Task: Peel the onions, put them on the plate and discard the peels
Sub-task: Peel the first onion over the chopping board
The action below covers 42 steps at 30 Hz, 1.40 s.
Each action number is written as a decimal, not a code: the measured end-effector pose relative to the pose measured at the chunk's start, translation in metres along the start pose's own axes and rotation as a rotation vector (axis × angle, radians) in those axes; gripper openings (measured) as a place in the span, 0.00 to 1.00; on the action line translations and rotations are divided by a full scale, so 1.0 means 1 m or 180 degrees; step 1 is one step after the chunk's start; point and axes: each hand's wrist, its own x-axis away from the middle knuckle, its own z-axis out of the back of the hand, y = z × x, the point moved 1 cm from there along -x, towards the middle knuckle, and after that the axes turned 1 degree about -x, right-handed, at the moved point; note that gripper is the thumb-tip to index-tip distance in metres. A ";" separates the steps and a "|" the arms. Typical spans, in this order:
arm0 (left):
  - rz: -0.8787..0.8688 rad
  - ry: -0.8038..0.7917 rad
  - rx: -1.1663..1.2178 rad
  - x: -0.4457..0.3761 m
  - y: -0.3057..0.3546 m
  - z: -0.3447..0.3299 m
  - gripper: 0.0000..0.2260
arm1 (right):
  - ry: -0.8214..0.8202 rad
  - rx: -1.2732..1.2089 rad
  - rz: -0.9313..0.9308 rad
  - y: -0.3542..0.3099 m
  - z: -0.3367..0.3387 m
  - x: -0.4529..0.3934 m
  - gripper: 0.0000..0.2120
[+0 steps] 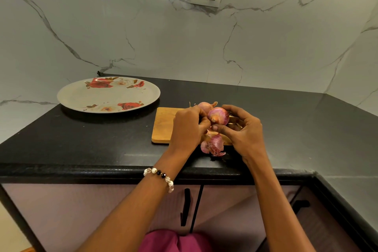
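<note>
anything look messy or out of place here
Only the loose onion peels: they lie half off the near edge of the cutting board, spilling onto the black counter. The floral plate holds no onions.

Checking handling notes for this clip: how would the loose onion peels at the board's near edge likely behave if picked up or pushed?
The onion peels look thin and curled, so probably very light and floppy. They would likely crumple or tear rather than hold shape. Pushed, they may scatter off the cutting board edge onto the black counter.
</note>
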 end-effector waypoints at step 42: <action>0.0512 0.0097 0.0571 -0.002 -0.003 0.006 0.08 | -0.0175 -0.0118 0.0001 0.003 -0.001 0.000 0.26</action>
